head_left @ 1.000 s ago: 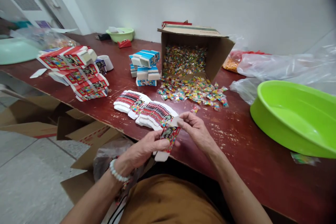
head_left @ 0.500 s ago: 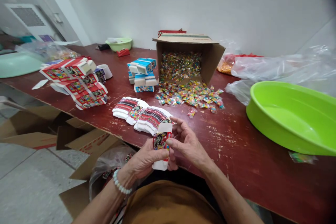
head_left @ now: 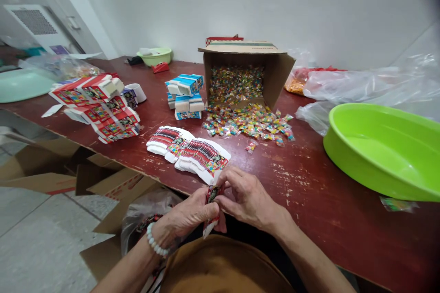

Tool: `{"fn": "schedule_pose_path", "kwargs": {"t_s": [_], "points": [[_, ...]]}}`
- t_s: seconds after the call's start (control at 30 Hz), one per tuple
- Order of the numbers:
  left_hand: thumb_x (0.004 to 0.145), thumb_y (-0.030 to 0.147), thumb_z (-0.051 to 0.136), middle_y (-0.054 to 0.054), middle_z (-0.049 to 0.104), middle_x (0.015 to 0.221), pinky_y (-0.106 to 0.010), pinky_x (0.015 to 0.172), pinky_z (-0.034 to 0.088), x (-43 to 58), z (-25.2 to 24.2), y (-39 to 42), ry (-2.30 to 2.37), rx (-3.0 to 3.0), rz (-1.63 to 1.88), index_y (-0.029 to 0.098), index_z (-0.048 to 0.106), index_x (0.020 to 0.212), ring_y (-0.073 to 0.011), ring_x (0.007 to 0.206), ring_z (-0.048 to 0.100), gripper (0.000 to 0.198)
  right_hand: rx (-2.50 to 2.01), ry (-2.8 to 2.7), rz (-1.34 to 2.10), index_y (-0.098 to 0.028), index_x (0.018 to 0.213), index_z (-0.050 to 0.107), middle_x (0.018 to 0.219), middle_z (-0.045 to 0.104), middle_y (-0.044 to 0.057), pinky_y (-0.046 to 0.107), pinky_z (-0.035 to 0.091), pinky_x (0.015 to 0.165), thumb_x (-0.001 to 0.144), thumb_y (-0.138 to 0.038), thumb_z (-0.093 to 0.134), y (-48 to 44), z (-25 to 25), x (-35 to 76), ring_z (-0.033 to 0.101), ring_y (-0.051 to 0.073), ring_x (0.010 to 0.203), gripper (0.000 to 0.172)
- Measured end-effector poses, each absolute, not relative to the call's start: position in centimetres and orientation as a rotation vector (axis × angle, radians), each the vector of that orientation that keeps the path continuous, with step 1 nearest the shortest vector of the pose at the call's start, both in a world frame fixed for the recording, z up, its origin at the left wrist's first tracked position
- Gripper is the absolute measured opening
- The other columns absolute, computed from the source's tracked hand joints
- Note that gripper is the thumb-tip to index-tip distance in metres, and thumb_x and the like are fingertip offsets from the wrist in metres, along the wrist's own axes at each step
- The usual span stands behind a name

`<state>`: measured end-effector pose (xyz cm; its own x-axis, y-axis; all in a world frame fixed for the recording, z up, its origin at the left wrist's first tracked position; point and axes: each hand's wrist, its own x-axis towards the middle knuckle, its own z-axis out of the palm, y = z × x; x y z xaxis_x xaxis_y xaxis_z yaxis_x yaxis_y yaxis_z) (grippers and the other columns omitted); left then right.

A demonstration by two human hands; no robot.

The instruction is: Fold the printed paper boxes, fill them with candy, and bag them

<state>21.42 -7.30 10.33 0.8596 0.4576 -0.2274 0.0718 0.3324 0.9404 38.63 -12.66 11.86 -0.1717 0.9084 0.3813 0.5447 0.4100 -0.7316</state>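
Observation:
Both hands meet at the near edge of the red-brown table. My left hand, with a white bead bracelet on the wrist, pinches a small red printed carton from the left. My right hand closes its fingers on the same carton from the right and covers its top. The carton stands nearly upright and is squeezed narrow. Just beyond it lie fanned stacks of flat red cartons.
A tipped cardboard box spills wrapped candies. A green basin sits at right, with plastic bags behind it. Blue boxes and red boxes are piled at left. Cardboard lies on the floor.
The carton has come down and nearer to me, turning from a flat face-on view to a narrow upright one. My right hand's fingers have closed over its top.

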Motion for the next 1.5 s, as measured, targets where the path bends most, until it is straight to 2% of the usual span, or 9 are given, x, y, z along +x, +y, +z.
{"fn": "schedule_pose_path", "kwargs": {"t_s": [0.27, 0.4, 0.6, 0.8, 0.93, 1.2, 1.33, 1.4, 1.5], "points": [[0.073, 0.065, 0.066, -0.007, 0.069, 0.067, -0.024, 0.057, 0.039, 21.0, 9.4, -6.2, 0.475, 1.341, 0.011, 0.012, 0.066, 0.095, -0.0156, 0.058, 0.057, 0.057, -1.212, -1.729, 1.128, -0.021, 0.097, 0.059, 0.083, 0.065, -0.002, 0.020, 0.044, 0.057, 0.079, -0.009, 0.064, -12.8, 11.4, 40.5, 0.058, 0.010, 0.063, 0.023], [0.079, 0.064, 0.060, -0.006, 0.066, 0.061, -0.022, 0.048, 0.033, 21.5, 8.7, -6.4, 0.456, 1.248, -0.117, 0.014, 0.062, 0.086, -0.0128, 0.047, 0.055, 0.051, -1.334, -1.789, 1.124, -0.018, 0.079, 0.063, 0.066, 0.061, -0.004, 0.018, 0.037, 0.052, 0.075, -0.012, 0.070, -13.0, 11.5, 40.8, 0.053, 0.009, 0.057, 0.010], [0.079, 0.039, 0.068, -0.003, 0.066, 0.060, -0.018, 0.047, 0.031, 22.0, 9.0, -6.2, 0.494, 1.296, -0.109, 0.014, 0.063, 0.085, -0.0112, 0.051, 0.060, 0.026, -1.284, -1.741, 1.407, -0.020, 0.089, 0.055, 0.072, 0.065, -0.002, 0.018, 0.035, 0.044, 0.089, -0.022, 0.055, -14.1, 11.5, 40.8, 0.052, 0.010, 0.053, 0.002], [0.067, 0.026, 0.075, 0.002, 0.061, 0.070, -0.024, 0.054, 0.051, 22.6, 9.2, -6.5, 0.581, 1.235, 0.065, 0.016, 0.061, 0.085, -0.0114, 0.055, 0.059, 0.025, -1.274, -1.760, 0.935, -0.020, 0.086, 0.059, 0.076, 0.061, -0.002, 0.023, 0.041, 0.061, 0.084, -0.017, 0.060, -13.4, 9.9, 40.1, 0.053, 0.012, 0.067, 0.004], [0.072, 0.031, 0.072, -0.001, 0.063, 0.072, -0.024, 0.049, 0.048, 23.3, 9.1, -7.0, 0.684, 1.235, 0.284, 0.013, 0.062, 0.089, -0.0114, 0.049, 0.058, 0.026, -1.446, -1.341, 0.670, -0.020, 0.103, 0.062, 0.097, 0.065, 0.003, 0.026, 0.044, 0.065, 0.076, -0.021, 0.068, -12.8, 8.4, 38.5, 0.055, 0.014, 0.071, 0.028], [0.082, 0.033, 0.069, -0.006, 0.068, 0.100, -0.028, 0.079, 0.053, 23.0, 8.5, -7.2, 0.754, 1.356, 0.622, 0.017, 0.059, 0.105, -0.0186, 0.092, 0.065, 0.030, -1.422, -1.208, 0.808, -0.017, 0.062, 0.058, 0.063, 0.057, 0.000, 0.025, 0.038, 0.057, 0.087, -0.040, 0.057, -12.2, 8.2, 39.1, 0.052, 0.015, 0.062, 0.034], [0.082, 0.030, 0.070, 0.001, 0.068, 0.086, -0.026, 0.066, 0.055, 23.1, 8.2, -7.6, 0.787, 1.272, 0.836, 0.025, 0.040, 0.124, -0.0143, 0.072, 0.066, 0.052, -1.309, -1.134, 0.965, -0.019, 0.098, 0.065, 0.078, 0.064, -0.001, 0.026, 0.045, 0.064, 0.088, -0.036, 0.057, -11.9, 8.3, 38.7, 0.059, 0.016, 0.072, 0.021], [0.081, 0.030, 0.071, 0.001, 0.068, 0.087, -0.024, 0.065, 0.055, 23.3, 8.2, -8.0, 0.795, 1.244, 0.930, 0.026, 0.036, 0.129, -0.0133, 0.070, 0.066, 0.060, -1.195, -0.959, 1.002, -0.022, 0.124, 0.052, 0.085, 0.065, -0.001, 0.027, 0.049, 0.068, 0.085, -0.033, 0.061, -11.8, 7.7, 37.7, 0.062, 0.017, 0.077, 0.041], [0.081, 0.034, 0.070, -0.002, 0.069, 0.094, -0.025, 0.069, 0.055, 23.5, 8.3, -8.2, 0.823, 1.250, 0.972, 0.023, 0.043, 0.129, -0.0144, 0.076, 0.067, 0.056, -1.090, -0.815, 0.974, -0.023, 0.122, 0.052, 0.090, 0.066, 0.000, 0.027, 0.050, 0.073, 0.082, -0.033, 0.066, -11.7, 6.8, 36.3, 0.063, 0.016, 0.081, 0.044]]}}
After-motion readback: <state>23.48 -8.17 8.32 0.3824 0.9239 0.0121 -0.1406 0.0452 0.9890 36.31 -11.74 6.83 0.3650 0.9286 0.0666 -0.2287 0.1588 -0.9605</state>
